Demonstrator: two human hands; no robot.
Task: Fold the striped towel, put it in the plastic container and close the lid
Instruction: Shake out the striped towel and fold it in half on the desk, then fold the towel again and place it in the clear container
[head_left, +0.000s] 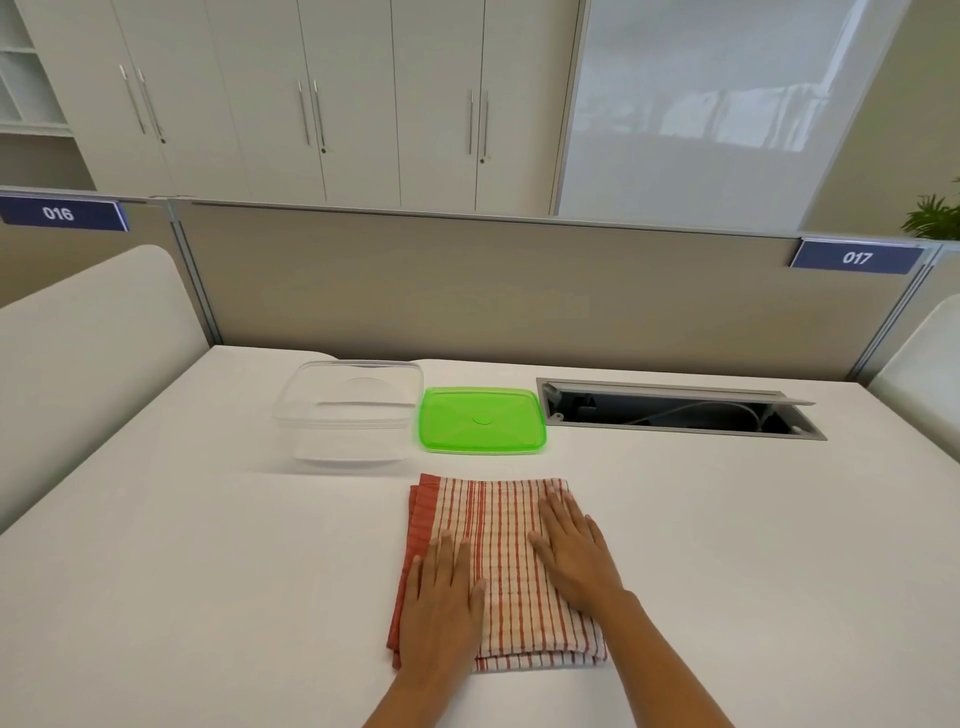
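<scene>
The red-and-cream striped towel (501, 535) lies folded into a layered rectangle on the white table, near the front. My left hand (441, 608) rests flat on its near left part, fingers extended. On the towel's right half my right hand (571, 551) also presses palm down. Neither hand grips anything. Behind the towel to the left stands the clear plastic container (349, 415), uncovered and holding nothing. Its green lid (482, 420) lies flat on the table just to the right of the container.
An open cable hatch (675, 410) is sunk into the white table (208, 571) at the back right. A beige partition (467, 280) runs along the far edge. White rounded side panels stand at the left (88, 353) and the right.
</scene>
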